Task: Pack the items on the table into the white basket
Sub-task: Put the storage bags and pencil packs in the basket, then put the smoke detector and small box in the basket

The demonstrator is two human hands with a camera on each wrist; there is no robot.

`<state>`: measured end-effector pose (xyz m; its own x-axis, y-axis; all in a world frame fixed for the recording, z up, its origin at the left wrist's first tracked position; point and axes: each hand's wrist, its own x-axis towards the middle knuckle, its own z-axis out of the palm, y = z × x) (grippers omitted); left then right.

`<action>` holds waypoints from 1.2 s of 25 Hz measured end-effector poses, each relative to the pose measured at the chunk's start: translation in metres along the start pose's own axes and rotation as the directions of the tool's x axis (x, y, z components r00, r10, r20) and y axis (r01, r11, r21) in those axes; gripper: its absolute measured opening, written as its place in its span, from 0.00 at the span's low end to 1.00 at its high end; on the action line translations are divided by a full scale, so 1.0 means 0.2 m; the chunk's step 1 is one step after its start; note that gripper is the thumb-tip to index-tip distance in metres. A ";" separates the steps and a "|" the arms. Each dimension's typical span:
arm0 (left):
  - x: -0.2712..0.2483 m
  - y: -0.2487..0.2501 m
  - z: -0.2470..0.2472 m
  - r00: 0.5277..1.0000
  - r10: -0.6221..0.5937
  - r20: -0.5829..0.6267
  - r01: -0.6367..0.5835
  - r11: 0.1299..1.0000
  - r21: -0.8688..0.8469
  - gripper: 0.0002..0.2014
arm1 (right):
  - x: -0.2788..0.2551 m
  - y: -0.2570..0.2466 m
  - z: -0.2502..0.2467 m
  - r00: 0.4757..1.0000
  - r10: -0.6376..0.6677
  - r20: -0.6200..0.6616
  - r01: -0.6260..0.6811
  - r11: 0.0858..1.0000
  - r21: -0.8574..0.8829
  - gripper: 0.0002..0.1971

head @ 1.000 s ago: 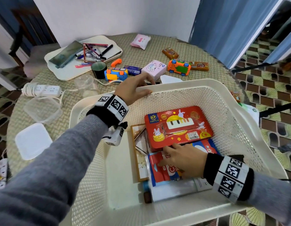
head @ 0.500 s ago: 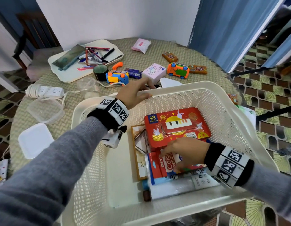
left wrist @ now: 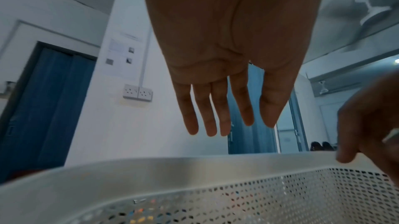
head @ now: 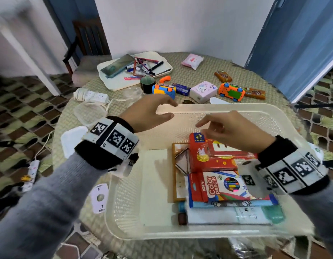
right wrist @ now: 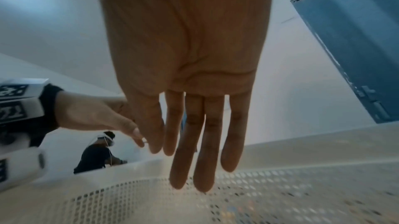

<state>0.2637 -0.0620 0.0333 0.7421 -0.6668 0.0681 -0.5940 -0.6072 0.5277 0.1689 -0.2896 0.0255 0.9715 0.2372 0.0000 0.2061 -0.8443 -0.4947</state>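
Both hands hover empty above the white basket [head: 236,109]: left hand [head: 147,113] flat-fingered over its far rim, right hand [head: 234,129] loosely spread over the red box [head: 218,157] inside.

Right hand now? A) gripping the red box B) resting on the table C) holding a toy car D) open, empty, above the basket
D: the right hand has its fingers straight with nothing in them, above the basket and the red box.

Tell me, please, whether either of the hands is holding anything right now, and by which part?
Nothing is held: the left hand and right hand are both empty, fingers extended, above the white basket.
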 end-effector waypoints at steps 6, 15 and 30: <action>-0.27 -0.09 -0.18 0.989 -0.059 -0.139 0.036 0.986 -0.164 0.11 | 0.21 -0.34 0.06 0.993 -0.074 -0.095 0.079 0.996 0.047 0.09; -0.70 -0.57 -0.35 0.989 -0.093 -0.112 0.061 0.964 -0.259 0.10 | 0.45 -0.91 0.32 0.970 0.040 -0.239 -0.006 0.990 0.141 0.08; -1.19 -1.27 0.01 0.951 -0.285 0.123 0.308 0.820 -0.483 0.11 | 0.40 -1.20 1.36 0.882 0.464 -0.079 -0.414 0.846 0.336 0.08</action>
<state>0.2363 0.2499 -0.1190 0.8365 -0.5141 -0.1894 -0.1084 -0.4941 0.8626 0.1649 0.0615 -0.0920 0.9621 -0.2206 -0.1605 -0.2678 -0.6506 -0.7107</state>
